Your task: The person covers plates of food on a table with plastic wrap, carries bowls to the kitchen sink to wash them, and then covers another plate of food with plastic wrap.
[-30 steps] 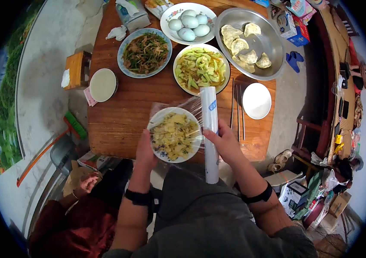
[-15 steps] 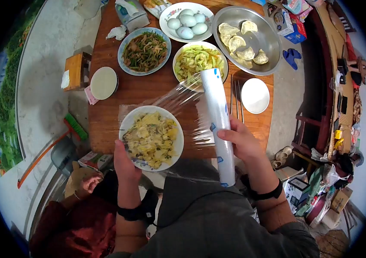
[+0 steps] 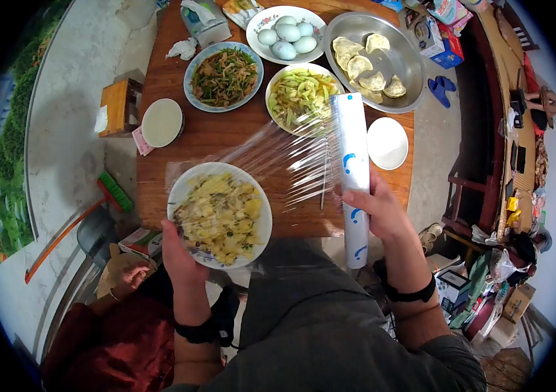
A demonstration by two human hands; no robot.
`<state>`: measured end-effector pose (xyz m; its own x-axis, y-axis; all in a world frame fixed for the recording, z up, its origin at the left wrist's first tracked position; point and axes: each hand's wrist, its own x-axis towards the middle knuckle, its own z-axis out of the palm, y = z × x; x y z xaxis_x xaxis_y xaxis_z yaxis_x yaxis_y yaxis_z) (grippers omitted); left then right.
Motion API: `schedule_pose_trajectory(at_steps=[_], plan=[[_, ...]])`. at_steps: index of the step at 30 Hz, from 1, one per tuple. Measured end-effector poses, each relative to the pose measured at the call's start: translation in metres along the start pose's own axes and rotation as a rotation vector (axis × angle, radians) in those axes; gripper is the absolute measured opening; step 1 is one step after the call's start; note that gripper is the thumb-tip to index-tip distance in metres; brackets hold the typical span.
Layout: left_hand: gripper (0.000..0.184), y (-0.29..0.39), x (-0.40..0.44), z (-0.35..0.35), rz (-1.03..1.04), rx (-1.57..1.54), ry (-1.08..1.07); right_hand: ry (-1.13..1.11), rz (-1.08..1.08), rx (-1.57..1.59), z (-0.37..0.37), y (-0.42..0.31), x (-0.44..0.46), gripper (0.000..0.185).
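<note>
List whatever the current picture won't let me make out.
All in the head view:
- Left hand: most fingers hidden beneath the plate.
- Right hand: fingertips hidden behind the roll.
- Chopsticks: partly hidden by the roll; count unclear.
- Bag: cut off by the top edge.
- Box: print too small.

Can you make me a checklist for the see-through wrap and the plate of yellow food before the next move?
1. Left hand supports the plate at its edge: ok.
2. Right hand grips the roll: ok.
3. Wrap reaches over the food: ok.
4. Wrap smooth between plate and roll: not ok, it's creased.
5. Wrap separated from the roll: not ok, they're joined.
6. Wrap tucked under the plate: cannot tell.
</note>
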<state>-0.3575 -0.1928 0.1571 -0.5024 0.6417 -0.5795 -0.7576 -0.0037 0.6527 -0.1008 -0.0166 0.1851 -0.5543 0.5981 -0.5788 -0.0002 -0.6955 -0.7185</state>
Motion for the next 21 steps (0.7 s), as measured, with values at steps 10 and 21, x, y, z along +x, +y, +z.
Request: schedule_pose_trajectory(at_steps=[10, 21], plan=[[0.049, 0.005, -0.016, 0.003, 0.071, 0.067, 0.098, 0.270, -0.223, -0.639, 0.009, 0.008, 0.008, 0.047], [0.050, 0.021, -0.034, -0.007, 0.047, 0.013, 0.064, 0.344, -0.144, -1.222, 0.000, 0.096, 0.057, 0.046]])
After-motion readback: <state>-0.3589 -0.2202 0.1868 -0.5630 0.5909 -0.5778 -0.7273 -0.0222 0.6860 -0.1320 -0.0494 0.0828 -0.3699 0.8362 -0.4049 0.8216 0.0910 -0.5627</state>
